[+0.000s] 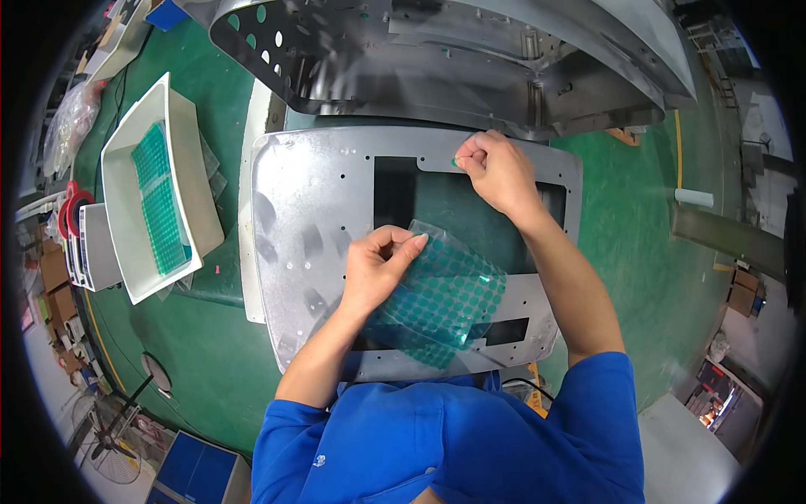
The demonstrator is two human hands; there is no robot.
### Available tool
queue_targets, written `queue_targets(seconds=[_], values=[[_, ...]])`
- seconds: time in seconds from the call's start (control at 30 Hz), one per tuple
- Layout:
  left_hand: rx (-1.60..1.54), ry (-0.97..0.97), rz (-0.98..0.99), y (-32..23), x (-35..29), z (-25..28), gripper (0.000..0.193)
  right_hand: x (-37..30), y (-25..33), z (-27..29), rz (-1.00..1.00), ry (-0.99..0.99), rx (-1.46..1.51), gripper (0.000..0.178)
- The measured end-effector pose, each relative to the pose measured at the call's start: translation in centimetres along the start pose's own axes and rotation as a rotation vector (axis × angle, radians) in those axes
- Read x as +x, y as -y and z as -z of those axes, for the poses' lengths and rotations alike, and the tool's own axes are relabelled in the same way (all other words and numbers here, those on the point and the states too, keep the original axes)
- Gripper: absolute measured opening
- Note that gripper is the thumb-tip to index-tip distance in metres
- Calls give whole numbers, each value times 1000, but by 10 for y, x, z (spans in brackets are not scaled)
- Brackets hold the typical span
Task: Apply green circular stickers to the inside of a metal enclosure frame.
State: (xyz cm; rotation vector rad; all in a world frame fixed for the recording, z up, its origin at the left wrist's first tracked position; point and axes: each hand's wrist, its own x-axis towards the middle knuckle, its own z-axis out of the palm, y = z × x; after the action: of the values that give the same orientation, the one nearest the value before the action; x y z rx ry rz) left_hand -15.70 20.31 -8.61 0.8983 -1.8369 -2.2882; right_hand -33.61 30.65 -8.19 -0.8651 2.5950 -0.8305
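Observation:
Pinched at one corner in my left hand (374, 267) are clear sheets of green round stickers (457, 290), hanging over the lower middle of a flat grey metal panel (294, 168). The panel has rounded corners, small holes and large rectangular cutouts. Over its far edge, right of centre, my right hand (502, 178) is closed, thumb against forefinger. A small green round sticker (455, 162) shows at those fingertips. Whether the sticker touches the metal I cannot tell.
Beyond the panel stands a large grey metal housing (487, 80) with round holes at its left end. To the left is a white bin (206, 210) with more green sticker sheets (159, 202) inside. Red-handled scissors (71, 210) are beside the bin. A fan (109, 441) stands at lower left.

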Motion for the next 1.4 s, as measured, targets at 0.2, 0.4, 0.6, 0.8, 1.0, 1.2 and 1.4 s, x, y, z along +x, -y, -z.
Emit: queue_targets(seconds=[0.2, 0.4, 0.6, 0.8, 1.0, 1.2, 1.4], values=[[-19, -32, 36, -4, -4, 2, 12, 9, 3, 10, -175, 101, 160, 12], [-58, -53, -67, -15, -23, 10, 11, 7, -18, 12, -9, 95, 288, 23], [-20, -6, -289, -14, -39, 16, 11, -106, 33, 53, -40, 476, 648, 26], [130, 211, -250, -18, -41, -12, 8, -142, 16, 53, -63, 212, 609, 16], [225, 307, -270, -18, -40, -35, 8, -161, -8, 55, -187, 102, 854, 13], [251, 330, -269, -12, -31, -57, 7, -172, -24, 49, -82, -162, 724, 9], [180, 221, -158, -6, -25, -66, 8, -147, -105, 71, -349, -376, 491, 6]])
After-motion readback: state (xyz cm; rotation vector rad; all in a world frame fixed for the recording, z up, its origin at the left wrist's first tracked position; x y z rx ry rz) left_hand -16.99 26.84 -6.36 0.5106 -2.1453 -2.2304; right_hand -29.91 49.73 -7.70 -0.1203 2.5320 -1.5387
